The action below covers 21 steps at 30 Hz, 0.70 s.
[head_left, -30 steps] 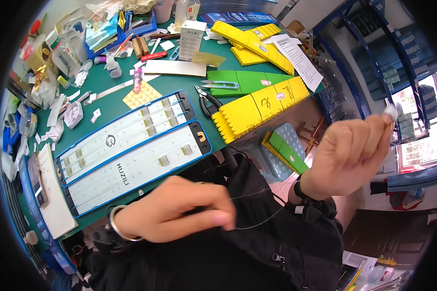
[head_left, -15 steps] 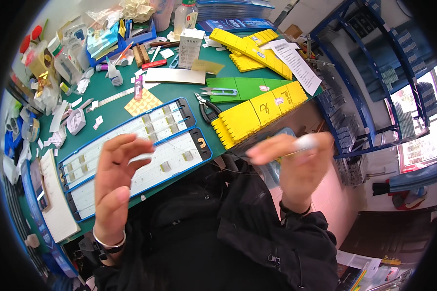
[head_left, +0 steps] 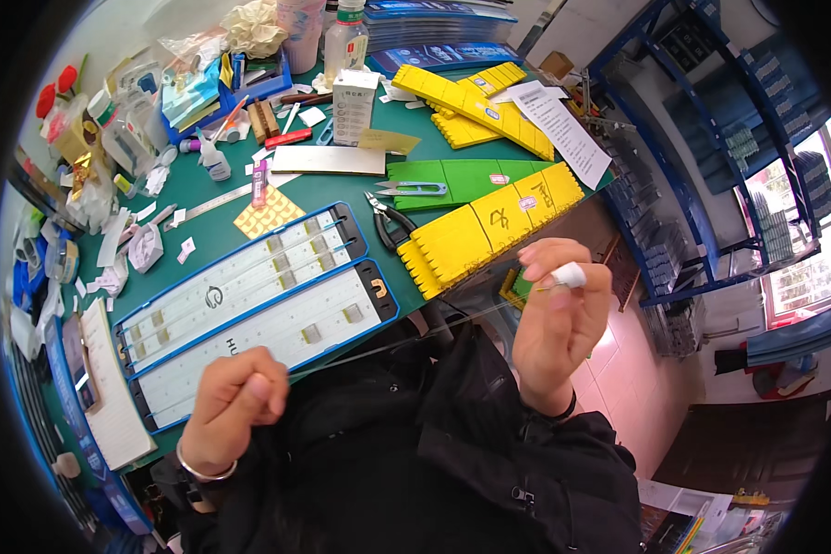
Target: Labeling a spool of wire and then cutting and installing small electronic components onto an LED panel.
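My left hand (head_left: pixel 235 406) is curled closed in front of the near edge of a blue-framed case. My right hand (head_left: pixel 563 319) is raised to the right, its fingers bent together in a pinch, with a white wrap (head_left: pixel 570 275) around one finger. A thin, see-through line (head_left: pixel 415 334) stretches faintly between the two hands; its ends are hidden in the fingers. The open case (head_left: pixel 249 360) has two long white panels with several small clear clips. Beyond the case's right end lie black-handled cutting pliers (head_left: pixel 392 222) and small thread snips (head_left: pixel 414 188).
Yellow notched boards (head_left: pixel 489 226) and a green one (head_left: pixel 462 175) lie at the right of the green table. A paper sheet (head_left: pixel 563 134), a white carton (head_left: pixel 353 106) and a glue bottle (head_left: pixel 215 164) stand or lie farther back. A notebook (head_left: pixel 111 388) is at the left.
My left hand has come down and nearer, its spread fingers curling closed. My right hand has turned upright, fingers drawn together. The line between them now looks straighter.
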Available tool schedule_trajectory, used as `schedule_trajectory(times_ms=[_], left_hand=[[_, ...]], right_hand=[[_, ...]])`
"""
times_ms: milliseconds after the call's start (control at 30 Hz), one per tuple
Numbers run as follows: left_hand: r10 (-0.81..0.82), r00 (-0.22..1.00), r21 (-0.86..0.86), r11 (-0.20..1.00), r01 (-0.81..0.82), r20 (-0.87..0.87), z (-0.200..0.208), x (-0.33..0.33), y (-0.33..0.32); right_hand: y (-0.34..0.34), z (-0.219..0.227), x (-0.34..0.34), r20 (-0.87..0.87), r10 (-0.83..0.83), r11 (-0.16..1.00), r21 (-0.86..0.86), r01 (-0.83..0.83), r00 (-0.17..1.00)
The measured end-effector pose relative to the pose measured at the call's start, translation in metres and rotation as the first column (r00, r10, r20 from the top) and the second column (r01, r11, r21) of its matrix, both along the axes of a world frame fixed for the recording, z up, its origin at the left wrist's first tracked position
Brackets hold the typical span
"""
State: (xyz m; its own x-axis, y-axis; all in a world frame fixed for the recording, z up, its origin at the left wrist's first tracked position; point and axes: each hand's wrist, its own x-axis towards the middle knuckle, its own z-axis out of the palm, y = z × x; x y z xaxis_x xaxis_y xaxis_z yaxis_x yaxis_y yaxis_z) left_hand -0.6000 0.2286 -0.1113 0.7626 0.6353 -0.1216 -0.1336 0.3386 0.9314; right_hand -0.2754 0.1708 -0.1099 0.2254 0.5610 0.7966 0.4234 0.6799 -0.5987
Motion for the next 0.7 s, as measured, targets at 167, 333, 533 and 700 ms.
schedule_trajectory(times_ms=[167,333,533,700], left_hand=[[0.343,0.934,0.387,0.878,-0.281,-0.099,-0.017,-0.030,0.004],[0.479,0.873,0.525,0.768,-0.367,-0.091,-0.033,-0.063,0.004],[0.623,0.721,0.557,0.730,-0.396,-0.303,-0.038,-0.115,-0.008],[0.785,0.516,0.657,0.592,-0.467,-0.341,-0.034,-0.134,-0.038]], right_hand=[[0.000,-0.012,-0.009,-0.105,0.083,0.989,-0.116,-0.095,0.991],[0.010,-0.022,-0.029,-0.191,0.301,0.910,-0.234,-0.341,0.934],[0.026,-0.028,-0.044,-0.202,0.327,0.887,-0.271,-0.373,0.923],[0.042,-0.043,-0.065,-0.225,0.372,0.842,-0.326,-0.429,0.901]])
